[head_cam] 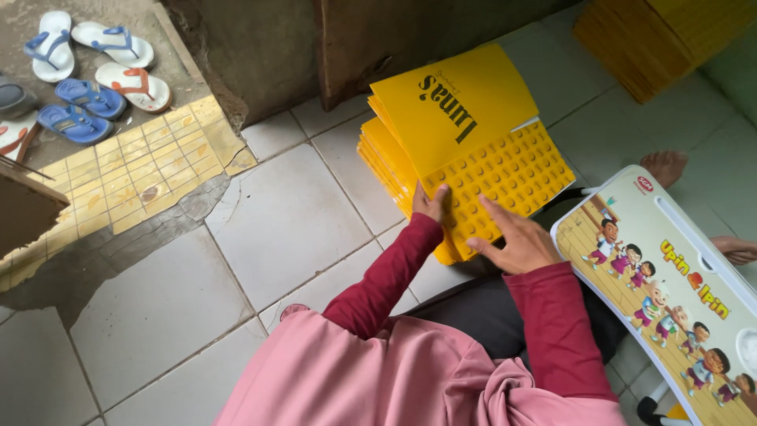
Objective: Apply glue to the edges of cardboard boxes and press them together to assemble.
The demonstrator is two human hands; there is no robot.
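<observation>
Head view, listed near to far. Item one: pink cloth (363,379) across my lap, with my dark red sleeves (386,276) reaching forward from it. Item two: right hand (516,241), fingers spread and pressed flat on a yellow studded sheet (512,177), not closed around anything. Item three: left hand (428,203), at the near left edge of that same sheet, thumb on top; whether the fingers curl under the edge I cannot tell. Item four: the sheet itself, topmost of a stack of yellow sheets (382,158) lying on the white floor tiles (284,221) just ahead of my knees. It looks like thin moulded plastic with rows of round bumps, so I judge it light, bendy and a little slick; best taken at the near edge or a corner, pinched between thumb and fingers, with the other palm holding down the stack. Item five: a yellow paper cover (457,102) lying over the far half of the stack, limp and easily creased. Item six: a cartoon-printed folding tray (662,284) at my right, beside a bare foot (666,166). Item seven: more yellow stacks (654,39) far right; sandals (87,71) far left.
</observation>
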